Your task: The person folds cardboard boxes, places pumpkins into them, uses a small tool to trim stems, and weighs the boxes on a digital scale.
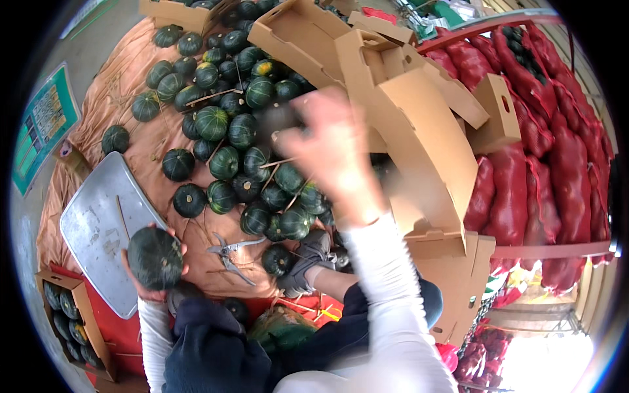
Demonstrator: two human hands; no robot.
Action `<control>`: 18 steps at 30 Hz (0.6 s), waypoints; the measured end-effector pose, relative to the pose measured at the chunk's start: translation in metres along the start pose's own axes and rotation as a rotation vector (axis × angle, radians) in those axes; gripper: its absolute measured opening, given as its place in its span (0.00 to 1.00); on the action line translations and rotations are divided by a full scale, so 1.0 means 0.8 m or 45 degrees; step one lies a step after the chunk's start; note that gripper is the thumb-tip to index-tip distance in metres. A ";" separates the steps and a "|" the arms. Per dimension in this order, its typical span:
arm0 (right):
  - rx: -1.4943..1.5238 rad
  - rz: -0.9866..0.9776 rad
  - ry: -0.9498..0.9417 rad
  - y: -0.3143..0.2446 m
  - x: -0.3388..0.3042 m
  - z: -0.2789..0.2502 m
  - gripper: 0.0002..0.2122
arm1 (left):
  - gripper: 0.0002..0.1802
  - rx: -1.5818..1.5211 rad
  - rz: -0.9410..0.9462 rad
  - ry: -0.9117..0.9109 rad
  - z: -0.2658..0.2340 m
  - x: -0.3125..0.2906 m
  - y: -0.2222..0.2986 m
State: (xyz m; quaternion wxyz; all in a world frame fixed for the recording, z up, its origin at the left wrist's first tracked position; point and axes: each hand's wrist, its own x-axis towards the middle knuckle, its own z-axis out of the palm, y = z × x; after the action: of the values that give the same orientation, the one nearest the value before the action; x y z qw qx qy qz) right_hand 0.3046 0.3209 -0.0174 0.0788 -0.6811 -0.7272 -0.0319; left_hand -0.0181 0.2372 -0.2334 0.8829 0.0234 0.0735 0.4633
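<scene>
A white sleeve (386, 275) is nearest. Its right hand (327, 131) is a blur over the squash pile (213, 123); I can't tell its grip. The left hand (142, 288) curls around one green squash (155, 259), near the knees.

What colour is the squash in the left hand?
The squash is dark green, clearest in the head view.

Beside the smooth, scuffed grey tray (105, 223), metal or plastic I cannot tell, my left hand (147, 293) holds a low-sheen squash (155, 259). Rightward from the tray: wrinkled matt cloth (196, 237), metal-looking shears (226, 249), matt cardboard boxes (426, 131), glossy mesh sacks (508, 196).
</scene>
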 end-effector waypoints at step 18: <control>-1.370 0.474 0.113 0.290 -0.120 -0.111 0.43 | 0.44 0.053 0.575 0.511 0.040 -0.273 0.028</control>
State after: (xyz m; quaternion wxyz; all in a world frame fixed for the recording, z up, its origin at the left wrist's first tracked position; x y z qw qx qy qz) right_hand 0.5474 0.2290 0.0410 -0.2443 -0.7401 -0.4723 -0.4117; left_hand -0.1539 0.0719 -0.1755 0.7245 -0.0347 0.2491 0.6417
